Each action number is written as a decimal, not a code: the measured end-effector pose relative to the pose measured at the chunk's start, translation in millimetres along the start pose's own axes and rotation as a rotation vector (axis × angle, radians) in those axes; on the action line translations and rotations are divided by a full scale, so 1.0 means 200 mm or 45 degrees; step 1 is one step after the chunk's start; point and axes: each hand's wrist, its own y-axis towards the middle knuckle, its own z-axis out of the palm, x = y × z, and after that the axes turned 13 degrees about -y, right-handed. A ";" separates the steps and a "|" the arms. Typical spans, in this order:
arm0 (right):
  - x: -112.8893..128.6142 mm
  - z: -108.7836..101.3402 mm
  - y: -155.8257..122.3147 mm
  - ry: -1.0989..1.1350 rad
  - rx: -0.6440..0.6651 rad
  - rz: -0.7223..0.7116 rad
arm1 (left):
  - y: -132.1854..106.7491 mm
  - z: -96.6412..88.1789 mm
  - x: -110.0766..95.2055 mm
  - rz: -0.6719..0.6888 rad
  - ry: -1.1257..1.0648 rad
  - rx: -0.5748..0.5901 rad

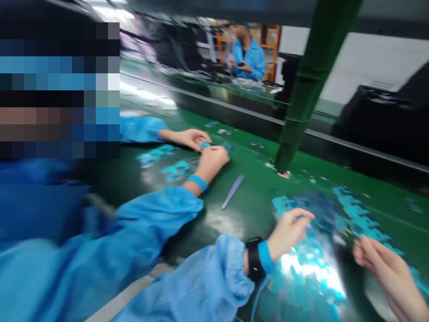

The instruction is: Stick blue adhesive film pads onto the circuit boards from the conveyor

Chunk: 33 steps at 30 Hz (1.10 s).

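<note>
My left hand (291,233), with a black band and a blue wrist strap at the wrist, hovers over a spread of small teal pieces (301,290). Its thumb and forefinger are pinched together; whatever lies between them is too blurred to make out. To the right, my right hand (384,261) is closed too, fingertips pressed around something small and blurred. Between both hands lie dark blue, film-like pieces (323,208). A row of teal pieces (360,212) runs along the far side of my right hand.
At left, a co-worker's hands (211,156) hold a small teal piece (205,145) near more teal pieces (177,170). Tweezers (233,192) lie on the green table (254,210). A green post (301,98) rises beyond my hands. Another person (250,56) stands in the background.
</note>
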 end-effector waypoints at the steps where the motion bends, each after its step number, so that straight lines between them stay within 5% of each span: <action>1: 0.05 -0.02 0.06 0.083 0.115 0.120 | -0.01 0.00 -0.02 0.016 -0.001 0.010; 4: 0.11 -0.01 0.35 0.103 0.122 0.300 | 0.00 -0.02 -0.05 0.048 0.011 0.068; 8: 0.04 0.03 0.77 -0.009 0.011 0.465 | 0.00 -0.03 -0.07 0.099 0.055 0.116; 12: -0.02 0.02 0.93 -0.148 -0.016 0.441 | 0.02 -0.03 -0.07 0.176 0.028 0.044; 15: -0.03 -0.04 0.80 -0.275 0.011 0.339 | 0.04 -0.04 -0.08 0.186 -0.048 -0.015; 20: 0.11 -0.05 0.31 -0.359 0.196 0.035 | 0.04 -0.04 -0.11 0.146 -0.159 -0.096; 24: 0.17 0.06 0.00 -0.532 0.530 -0.547 | 0.02 -0.02 -0.14 0.116 -0.158 -0.126; 28: 0.10 0.15 -0.07 -0.617 0.415 -0.635 | 0.01 -0.01 -0.15 0.138 -0.129 -0.145; 33: 0.09 0.13 -0.04 -0.310 0.155 -0.568 | 0.04 -0.04 -0.11 0.133 0.016 -0.098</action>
